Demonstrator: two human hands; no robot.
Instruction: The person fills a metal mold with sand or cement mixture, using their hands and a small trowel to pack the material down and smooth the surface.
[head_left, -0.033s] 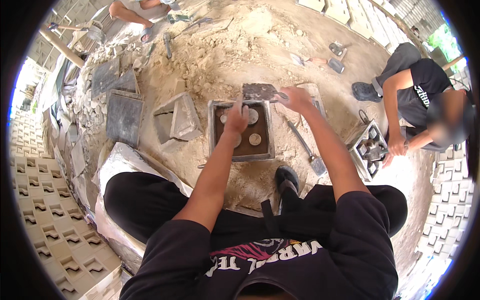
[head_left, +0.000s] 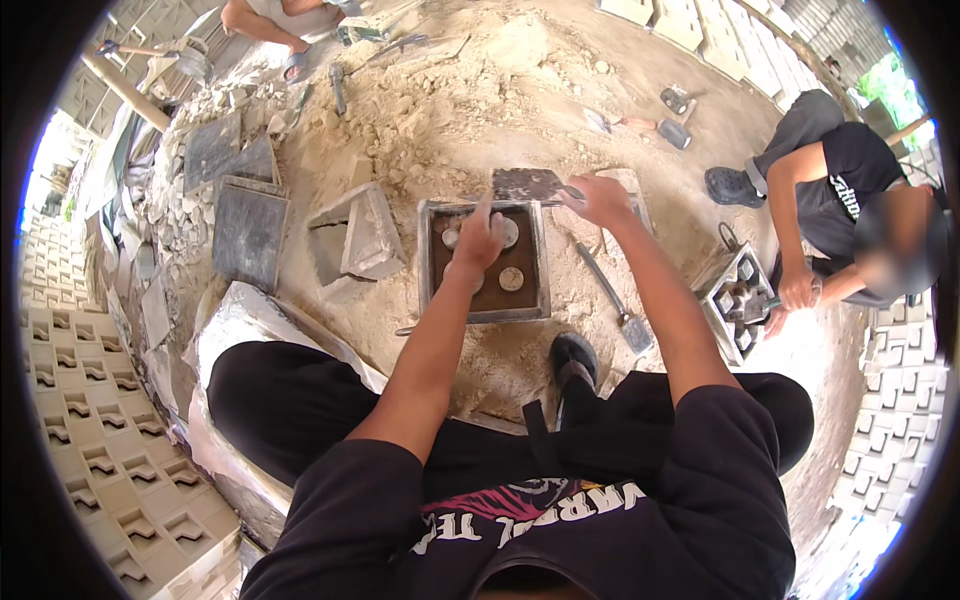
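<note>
In front of me a square metal-framed mould lies on the sandy ground, with a brown bed and several pale round discs inside. One disc shows plainly near its right side. My right hand grips the handle of a trowel, whose flat, speckled rectangular blade is over the mould's far edge. Above the mould is my left hand, index finger stretched toward the blade's left end; whether it touches cannot be told. The other left fingers are partly hidden, and that hand covers part of the discs.
A second trowel lies right of the mould. To the left are a broken pale block and dark slabs. A mallet lies farther off. At the right a co-worker handles another mould. Patterned blocks are stacked left.
The trowel blade has shifted slightly right and the tip of my left index finger is a little apart from where it was against the blade. The mould stays in place.
</note>
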